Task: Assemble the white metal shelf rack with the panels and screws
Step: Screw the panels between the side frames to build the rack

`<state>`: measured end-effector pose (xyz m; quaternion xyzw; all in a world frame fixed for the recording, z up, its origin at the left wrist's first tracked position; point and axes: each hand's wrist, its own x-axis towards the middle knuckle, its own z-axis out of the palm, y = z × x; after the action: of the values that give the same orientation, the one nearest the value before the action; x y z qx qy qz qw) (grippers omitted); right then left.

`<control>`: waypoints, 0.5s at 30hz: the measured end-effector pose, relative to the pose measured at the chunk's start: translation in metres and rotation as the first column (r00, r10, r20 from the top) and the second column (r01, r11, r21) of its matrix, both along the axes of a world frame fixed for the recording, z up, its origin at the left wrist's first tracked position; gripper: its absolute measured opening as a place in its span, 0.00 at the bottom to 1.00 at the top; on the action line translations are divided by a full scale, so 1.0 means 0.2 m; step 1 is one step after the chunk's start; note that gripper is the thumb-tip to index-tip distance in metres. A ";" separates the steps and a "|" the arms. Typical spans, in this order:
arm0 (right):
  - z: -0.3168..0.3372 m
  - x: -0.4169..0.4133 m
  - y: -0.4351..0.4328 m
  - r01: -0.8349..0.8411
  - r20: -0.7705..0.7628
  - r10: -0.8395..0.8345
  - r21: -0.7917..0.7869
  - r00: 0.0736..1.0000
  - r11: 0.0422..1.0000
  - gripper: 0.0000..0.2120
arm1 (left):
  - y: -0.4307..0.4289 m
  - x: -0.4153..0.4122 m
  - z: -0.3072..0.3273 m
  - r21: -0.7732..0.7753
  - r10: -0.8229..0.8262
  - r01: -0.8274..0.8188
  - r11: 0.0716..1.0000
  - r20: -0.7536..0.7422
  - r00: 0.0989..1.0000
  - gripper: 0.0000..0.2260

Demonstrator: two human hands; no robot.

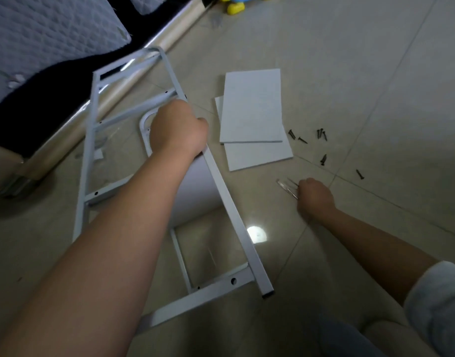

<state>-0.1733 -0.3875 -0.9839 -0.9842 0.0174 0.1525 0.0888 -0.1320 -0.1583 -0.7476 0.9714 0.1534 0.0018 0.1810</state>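
The white metal rack frame lies tilted on the tiled floor, with cross bars showing screw holes. My left hand grips its right upright near the middle. A white panel sits inside the frame, partly hidden by my left forearm. Two more white panels lie stacked on the floor to the right. Several black screws are scattered beside them. My right hand is on the floor, fingers curled round a clear-handled tool, probably a screwdriver.
A bed with a grey quilted mattress and beige base runs along the left, close to the frame. A yellow and blue toy sits at the top. Bare tiled floor spreads to the right.
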 end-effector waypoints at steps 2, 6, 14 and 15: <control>0.11 0.05 0.02 0.055 0.057 -0.062 0.117 0.996 0.992 0.03 | 0.00 0.01 0.00 -0.003 0.004 -0.004 1.000 -0.014 1.000 0.07; 0.56 0.20 0.19 0.154 0.035 -0.228 0.637 0.973 0.755 0.10 | 0.01 0.01 -0.02 -0.055 0.007 -0.007 0.998 0.005 1.000 0.04; 1.23 -0.11 0.49 0.189 -0.204 -0.024 0.849 0.979 0.494 0.06 | 0.06 0.02 -0.07 -0.411 0.108 -0.095 0.907 0.008 0.994 0.07; 1.22 -0.13 0.51 0.211 -0.233 -0.017 0.844 0.972 0.494 0.06 | 0.06 0.02 -0.07 -0.432 0.116 -0.104 0.896 0.002 0.993 0.07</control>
<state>-0.1995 -0.2852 -0.7402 -0.7848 0.0128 0.2294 0.5756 -0.1278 -0.1468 -0.7611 0.8971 0.2021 -0.0082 0.3929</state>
